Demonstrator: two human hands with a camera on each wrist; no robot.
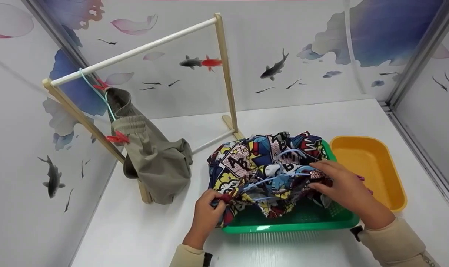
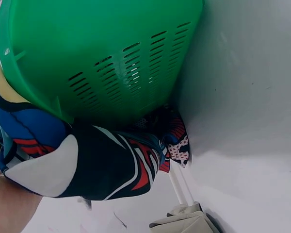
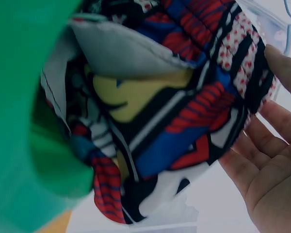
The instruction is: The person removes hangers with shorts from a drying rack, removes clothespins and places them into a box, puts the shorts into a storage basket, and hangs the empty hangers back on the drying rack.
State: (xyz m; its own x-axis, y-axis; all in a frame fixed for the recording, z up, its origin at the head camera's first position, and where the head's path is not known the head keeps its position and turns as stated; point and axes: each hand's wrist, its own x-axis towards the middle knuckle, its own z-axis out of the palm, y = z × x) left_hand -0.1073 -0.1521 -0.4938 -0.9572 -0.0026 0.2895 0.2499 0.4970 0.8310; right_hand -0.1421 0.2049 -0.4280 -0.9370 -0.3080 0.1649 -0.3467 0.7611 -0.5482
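A colourful comic-print garment (image 1: pixel 239 161) lies bunched over the green basket (image 1: pixel 291 227). Light blue hanger (image 1: pixel 267 179) sits on top of it, partly covered by folds. At the garment's near left edge, my left hand (image 1: pixel 208 211) pinches the cloth. My right hand (image 1: pixel 339 187) is at the garment's right end, thumb and fingers spread apart and touching the cloth. In the right wrist view, the fingers of the right hand (image 3: pixel 271 160) lie nearly straight along the print's edge. Cloth hides most of the left hand in the left wrist view, where the garment hangs beside the basket.
On the left stands a drying rack (image 1: pixel 135 52) with a white bar. Olive-khaki shorts (image 1: pixel 158 159) hang from it on a pale green hanger (image 1: pixel 95 87) with red clips (image 1: pixel 117 137). A yellow-orange tray (image 1: pixel 372 159) with pinkish clips (image 1: pixel 361 178) sits right of the basket.
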